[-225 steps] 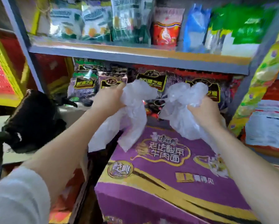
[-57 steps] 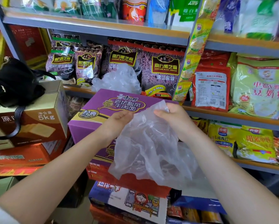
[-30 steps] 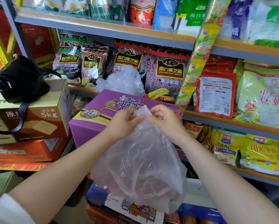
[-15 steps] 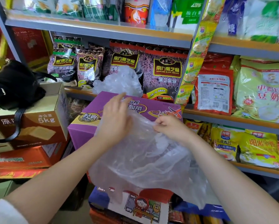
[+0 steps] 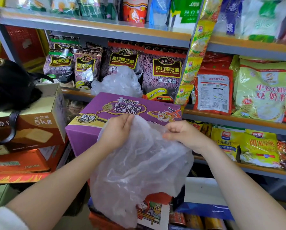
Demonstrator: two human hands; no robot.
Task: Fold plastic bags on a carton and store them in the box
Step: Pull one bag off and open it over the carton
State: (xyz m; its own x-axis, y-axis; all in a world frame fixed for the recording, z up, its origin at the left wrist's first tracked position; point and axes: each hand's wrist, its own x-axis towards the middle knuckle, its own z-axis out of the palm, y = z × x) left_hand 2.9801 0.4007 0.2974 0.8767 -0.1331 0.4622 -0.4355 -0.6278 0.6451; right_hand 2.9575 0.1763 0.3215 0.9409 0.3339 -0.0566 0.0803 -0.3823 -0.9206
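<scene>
**Bag mouth drawn closer between both hands**

Since half a second ago the left hand has dropped from the purple carton top to the bag's upper edge, and the two hands stand nearer each other. Both grip the translucent plastic bag at its top: the left hand with fingers fairly straight and pointing up and right, thumb against the film; the right hand with curled fingers pinching a gathered fold, knuckles up. From that held edge the bag hangs in front of the carton's near face, long axis running top to bottom, mouth uppermost, its lower end draped before the stacked boxes below. Another crumpled bag rests on the shelf behind the carton. Both forearms reach forward from the lower corners.
</scene>
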